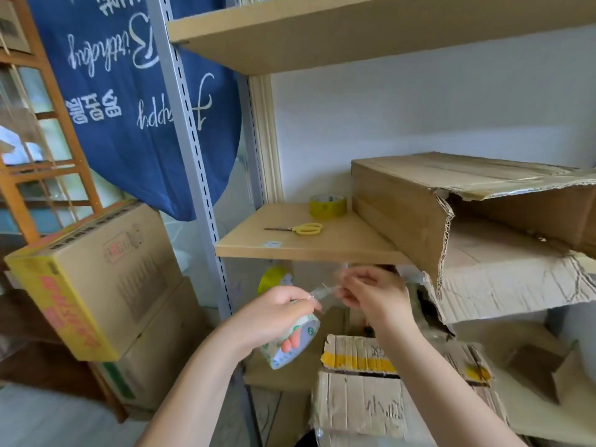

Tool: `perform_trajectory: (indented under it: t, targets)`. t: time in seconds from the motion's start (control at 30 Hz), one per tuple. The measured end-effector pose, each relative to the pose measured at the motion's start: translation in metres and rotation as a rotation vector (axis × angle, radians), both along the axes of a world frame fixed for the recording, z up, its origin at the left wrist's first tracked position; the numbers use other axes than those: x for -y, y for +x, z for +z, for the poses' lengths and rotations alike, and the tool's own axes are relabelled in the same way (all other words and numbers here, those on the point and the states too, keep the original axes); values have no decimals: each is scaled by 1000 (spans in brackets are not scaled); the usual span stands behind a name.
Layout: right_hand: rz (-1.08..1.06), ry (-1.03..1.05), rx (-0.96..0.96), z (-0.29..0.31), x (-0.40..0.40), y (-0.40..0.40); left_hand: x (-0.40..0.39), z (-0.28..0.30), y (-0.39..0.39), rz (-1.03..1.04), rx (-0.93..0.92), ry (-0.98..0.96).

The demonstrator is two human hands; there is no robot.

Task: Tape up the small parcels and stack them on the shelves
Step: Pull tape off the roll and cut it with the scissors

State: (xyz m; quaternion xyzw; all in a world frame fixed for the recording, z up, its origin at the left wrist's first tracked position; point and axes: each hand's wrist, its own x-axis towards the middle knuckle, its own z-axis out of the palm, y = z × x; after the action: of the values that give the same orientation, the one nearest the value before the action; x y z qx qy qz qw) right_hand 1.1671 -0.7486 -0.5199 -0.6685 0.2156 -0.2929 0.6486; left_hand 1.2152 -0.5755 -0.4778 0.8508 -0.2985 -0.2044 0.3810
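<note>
Clear packing tape roll (pixel 292 341) is hanging gripped in our left hand (pixel 274 312); our right hand (pixel 371 293) is pinching its free end, directly above the worn cardboard parcel (pixel 361 395).

The right hand (pixel 371 293) is blurred, hiding its fingertips.

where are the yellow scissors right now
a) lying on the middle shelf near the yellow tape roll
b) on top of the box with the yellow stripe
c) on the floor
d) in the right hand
a: the yellow scissors lie flat on the middle shelf, just in front of the yellow tape roll, while both hands are busy with the clear tape roll below.
</note>
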Motion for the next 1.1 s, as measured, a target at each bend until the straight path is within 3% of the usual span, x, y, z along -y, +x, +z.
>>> perform_trajectory:
  t: [0.2,0.37,0.47,0.6,0.87,1.1]
  targets:
    - [-29,65,-53,-43,15,-55,5,-32,-5,-196,-4,157]
    - [-374,140,2,-61,68,-123,2,-51,9,-107,221,199]
    - [-470,222,-10,-70,97,-154,9,-65,17,-49,308,224]
    - [-537,139,-84,-81,111,-164,33,-79,24,-12,539,318]
    - [-569,-55,-189,-107,102,-160,44,-84,28,-17,771,531]
    - [-591,-159,-262,-133,96,-157,42,-115,42,-30,716,523]
